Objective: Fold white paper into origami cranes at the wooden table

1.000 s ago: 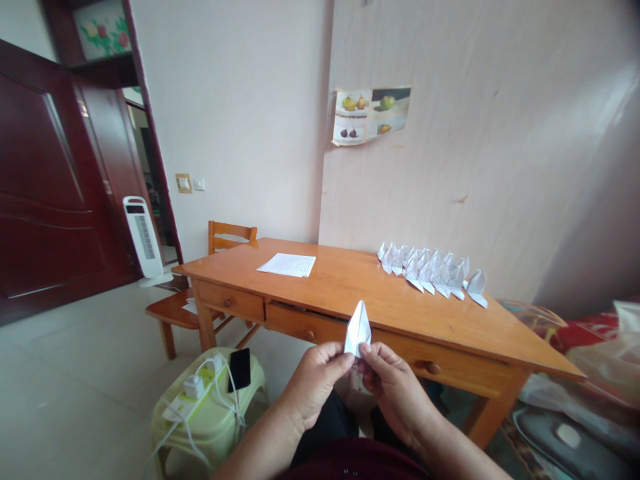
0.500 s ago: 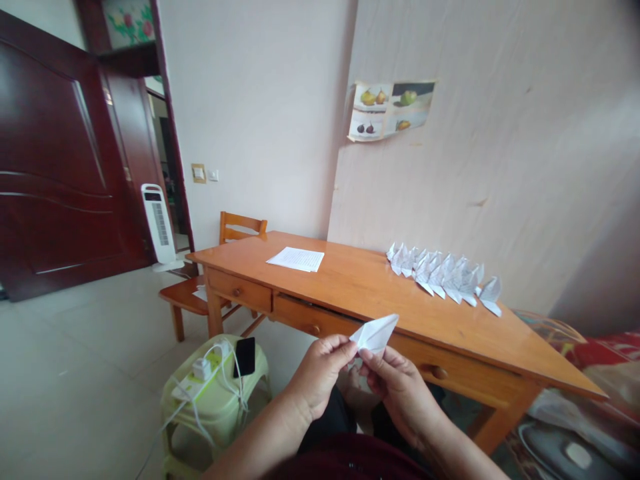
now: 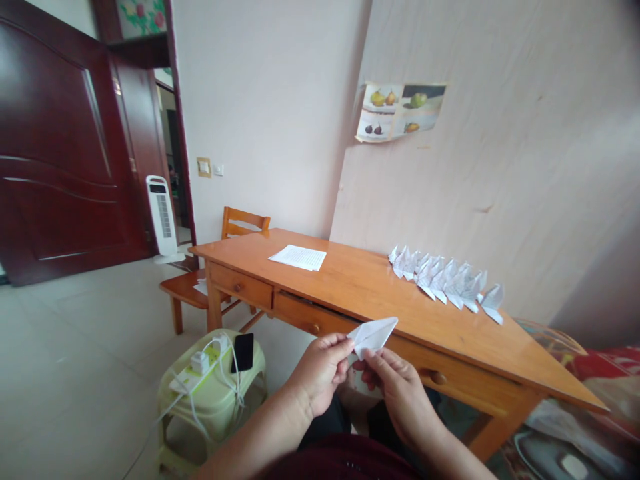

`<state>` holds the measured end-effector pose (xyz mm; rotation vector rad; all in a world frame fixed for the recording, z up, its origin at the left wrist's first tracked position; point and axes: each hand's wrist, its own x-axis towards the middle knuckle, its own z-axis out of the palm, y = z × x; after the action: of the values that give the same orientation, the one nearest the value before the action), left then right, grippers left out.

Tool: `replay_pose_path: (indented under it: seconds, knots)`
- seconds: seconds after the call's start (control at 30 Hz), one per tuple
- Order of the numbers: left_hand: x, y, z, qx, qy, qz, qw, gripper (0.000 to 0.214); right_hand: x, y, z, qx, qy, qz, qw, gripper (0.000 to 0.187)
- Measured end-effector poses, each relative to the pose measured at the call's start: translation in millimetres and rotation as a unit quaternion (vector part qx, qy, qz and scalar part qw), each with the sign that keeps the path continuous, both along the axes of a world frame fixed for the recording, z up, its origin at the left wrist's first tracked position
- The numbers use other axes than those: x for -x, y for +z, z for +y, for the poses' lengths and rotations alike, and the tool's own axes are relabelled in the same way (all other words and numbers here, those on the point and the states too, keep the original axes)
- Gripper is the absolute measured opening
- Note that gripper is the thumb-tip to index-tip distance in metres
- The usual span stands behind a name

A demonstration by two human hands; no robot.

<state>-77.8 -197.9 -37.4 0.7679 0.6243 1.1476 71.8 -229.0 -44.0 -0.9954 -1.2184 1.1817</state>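
Note:
A folded white paper piece [image 3: 374,333] is held in front of me, its point tilted to the right. My left hand [image 3: 320,373] pinches its left end. My right hand [image 3: 397,393] pinches it from below. Both hands hover in front of the wooden table [image 3: 350,287], over my lap. A row of several finished folded paper figures [image 3: 447,280] stands on the far right part of the table near the wall. A flat printed sheet of paper [image 3: 299,257] lies further left on the table.
A green plastic stool [image 3: 210,400] at lower left carries a power strip, white cables and a black phone [image 3: 243,352]. A wooden chair [image 3: 210,280] stands at the table's left end. A white tower fan [image 3: 163,217] stands by the dark red door [image 3: 65,153]. Bedding lies at right.
The folded paper piece has been turned from pointing upward to pointing right. My view has shifted a little to the left and down; both hands have kept their hold.

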Motion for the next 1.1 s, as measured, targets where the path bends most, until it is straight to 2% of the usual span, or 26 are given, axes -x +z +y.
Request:
replay_pose_path:
  seconds: [0.1, 0.27, 0.43, 0.6, 0.8, 0.9, 1.0, 1.07, 1.1]
  knots:
    - [-1, 2.4, 1, 0.036, -0.003, -0.044, 0.998, 0.024, 1, -2.1, 2, -0.005, 0.000, -0.021, 1.000, 0.037]
    - [1, 5.6, 1, 0.059, -0.008, -0.055, 0.997, 0.016, 1, -3.9, 3, -0.012, 0.002, -0.016, 1.000, 0.035]
    - [3, 6.2, 1, 0.076, -0.004, -0.068, 0.995, 0.011, 4, 5.0, 0, -0.047, -0.048, 0.008, 0.998, 0.030]
    - [4, 3.8, 2, 0.067, -0.006, -0.073, 0.995, 0.013, 4, 9.6, 0, -0.069, -0.066, -0.011, 0.995, 0.030]
    - [4, -0.7, 4, 0.054, -0.006, -0.068, 0.996, 0.014, 4, 9.6, -1, -0.054, -0.072, -0.007, 0.996, 0.036]
    - [5, 1.1, 3, 0.032, 0.001, -0.045, 0.998, 0.015, 5, 10.5, 0, -0.054, -0.065, 0.001, 0.996, 0.036]
    - [7, 7.1, -1, -0.024, 0.024, 0.010, 0.999, 0.019, 2, 8.5, 2, -0.050, -0.046, 0.000, 0.998, 0.030]
    - [10, 11.8, -3, -0.081, 0.050, 0.069, 0.993, 0.022, -5, 5.8, 4, -0.052, -0.076, 0.002, 0.996, 0.022]
    - [11, 13.8, -4, -0.110, 0.065, 0.101, 0.987, 0.024, -9, 4.7, 5, -0.058, -0.113, 0.008, 0.992, 0.018]
